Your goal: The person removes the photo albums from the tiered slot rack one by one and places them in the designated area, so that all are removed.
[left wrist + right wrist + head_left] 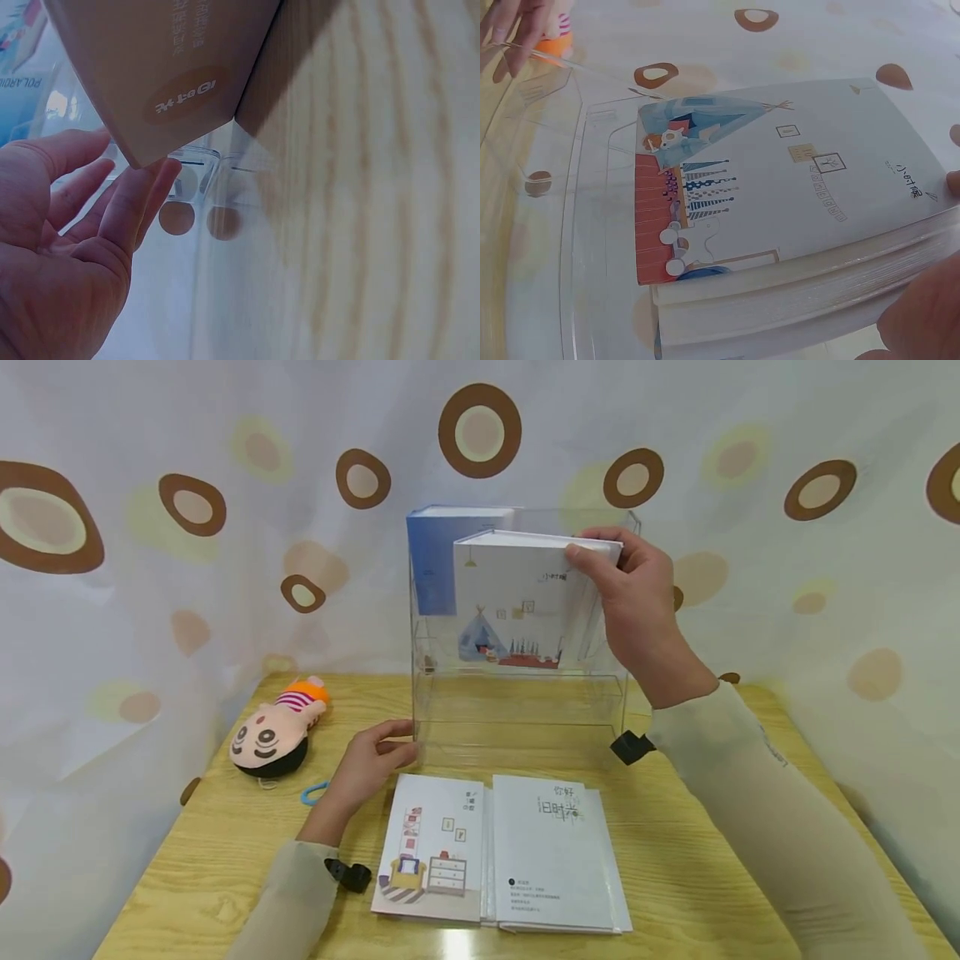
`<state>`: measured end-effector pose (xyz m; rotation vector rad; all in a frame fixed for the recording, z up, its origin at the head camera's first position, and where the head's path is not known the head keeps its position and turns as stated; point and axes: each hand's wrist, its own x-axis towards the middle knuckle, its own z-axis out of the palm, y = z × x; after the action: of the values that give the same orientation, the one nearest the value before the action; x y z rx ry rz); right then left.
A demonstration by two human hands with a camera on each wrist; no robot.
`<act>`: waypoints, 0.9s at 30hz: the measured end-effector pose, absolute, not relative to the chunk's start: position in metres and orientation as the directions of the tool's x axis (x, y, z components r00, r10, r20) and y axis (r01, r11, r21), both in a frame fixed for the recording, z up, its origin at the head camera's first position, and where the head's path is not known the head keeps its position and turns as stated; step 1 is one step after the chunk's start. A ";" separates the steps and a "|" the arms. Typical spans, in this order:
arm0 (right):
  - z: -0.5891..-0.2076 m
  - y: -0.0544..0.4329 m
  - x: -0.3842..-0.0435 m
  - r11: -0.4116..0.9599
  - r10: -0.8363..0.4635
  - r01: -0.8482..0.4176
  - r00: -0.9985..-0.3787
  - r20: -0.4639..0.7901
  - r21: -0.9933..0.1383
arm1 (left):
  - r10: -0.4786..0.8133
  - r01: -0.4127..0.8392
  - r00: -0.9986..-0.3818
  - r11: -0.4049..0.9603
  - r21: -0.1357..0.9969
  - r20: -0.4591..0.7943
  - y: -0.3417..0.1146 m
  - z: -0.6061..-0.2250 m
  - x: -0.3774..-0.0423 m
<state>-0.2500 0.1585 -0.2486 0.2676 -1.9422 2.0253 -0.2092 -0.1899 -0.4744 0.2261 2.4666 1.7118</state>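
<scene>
My right hand (637,589) pinches the upper right corner of a thick white hardcover book (510,585), thumb on the front cover. The cover shows a blue tent and a red rug, seen close up on the book (780,172) in the right wrist view. It is upright at the upper tier of a clear acrylic rack (517,739), in front of a blue book (432,560). Low at the rack's left side, the fingertips of my left hand (371,764) touch its edge. In the left wrist view, those fingers are right at the corner of a tan printed panel (165,67).
Two white books, one with an armchair drawing (431,852) and one with large lettering (551,852), lie side by side on the wooden table (187,877) before the rack. A plush doll (277,731) and a blue ring (313,793) lie at left. Patterned cloth hangs behind.
</scene>
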 end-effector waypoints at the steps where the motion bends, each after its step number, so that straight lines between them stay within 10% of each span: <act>1: -0.249 0.160 -0.247 -0.015 0.103 -0.354 -0.931 0.351 -0.935 | 0.196 0.048 -0.980 0.346 0.937 -0.022 -0.190 -0.474 -0.209; 27: -0.275 0.216 -0.197 0.048 0.130 -0.287 -0.948 0.291 -0.957 | 0.199 0.046 -0.980 0.339 0.940 -0.024 -0.189 -0.472 -0.206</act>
<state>-0.1970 0.2159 -0.2746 0.1592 -2.0315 1.9735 -0.2063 -0.1888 -0.4724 0.2258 2.4583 1.7174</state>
